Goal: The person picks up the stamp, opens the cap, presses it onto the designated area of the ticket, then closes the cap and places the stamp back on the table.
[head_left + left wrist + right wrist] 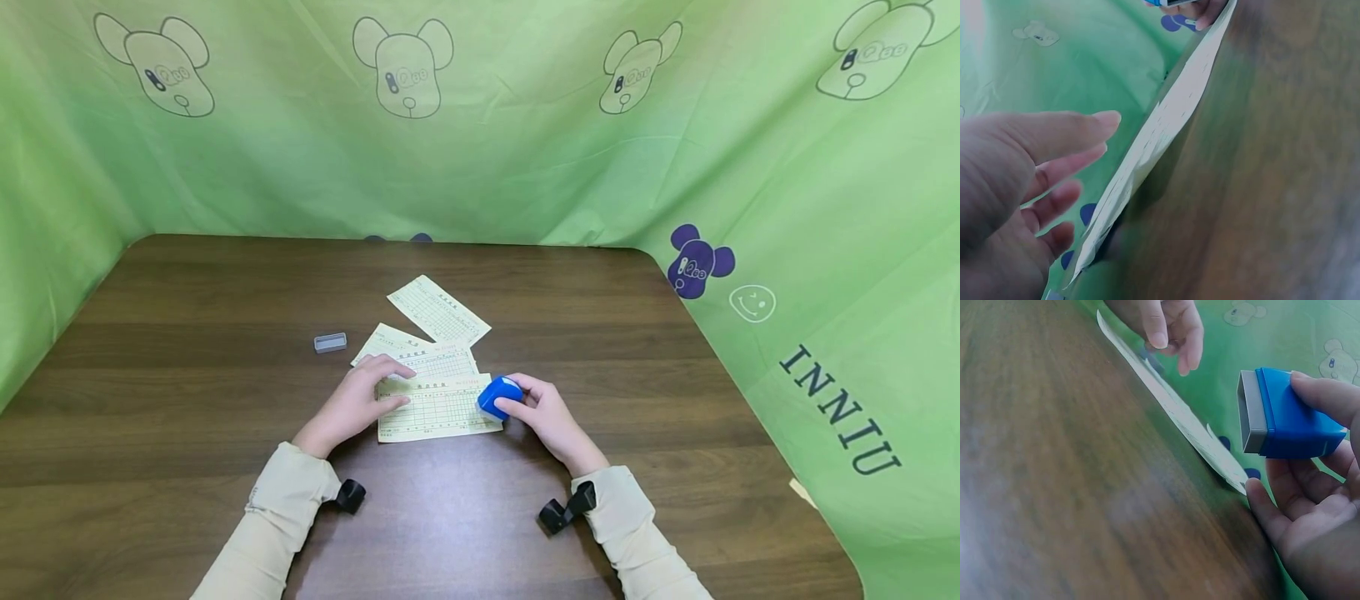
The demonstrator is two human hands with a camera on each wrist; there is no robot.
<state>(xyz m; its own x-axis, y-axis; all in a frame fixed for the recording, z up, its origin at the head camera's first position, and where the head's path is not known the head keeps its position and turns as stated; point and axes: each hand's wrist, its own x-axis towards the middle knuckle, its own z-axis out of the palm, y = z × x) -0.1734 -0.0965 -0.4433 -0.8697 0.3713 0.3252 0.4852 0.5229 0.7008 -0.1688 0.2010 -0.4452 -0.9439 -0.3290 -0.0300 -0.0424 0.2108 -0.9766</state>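
Observation:
My right hand (551,418) holds a blue self-inking stamp (498,397) between thumb and fingers, over the right end of the nearest printed form (435,417). In the right wrist view the blue stamp (1294,415) has a grey open-ended base pointing away from the palm, and the little finger is close to the paper's edge. My left hand (358,395) hovers at the form's left side, thumb and fingers spread apart. Nothing sits between its thumb (1079,131) and fingers in the left wrist view.
Behind the nearest form lie more slips: one partly overlapped form (442,360), another at its left (393,340), and one angled farther back (438,308). A small clear plastic cap (330,342) lies left of them. A green printed curtain (480,167) surrounds the wooden table (187,375).

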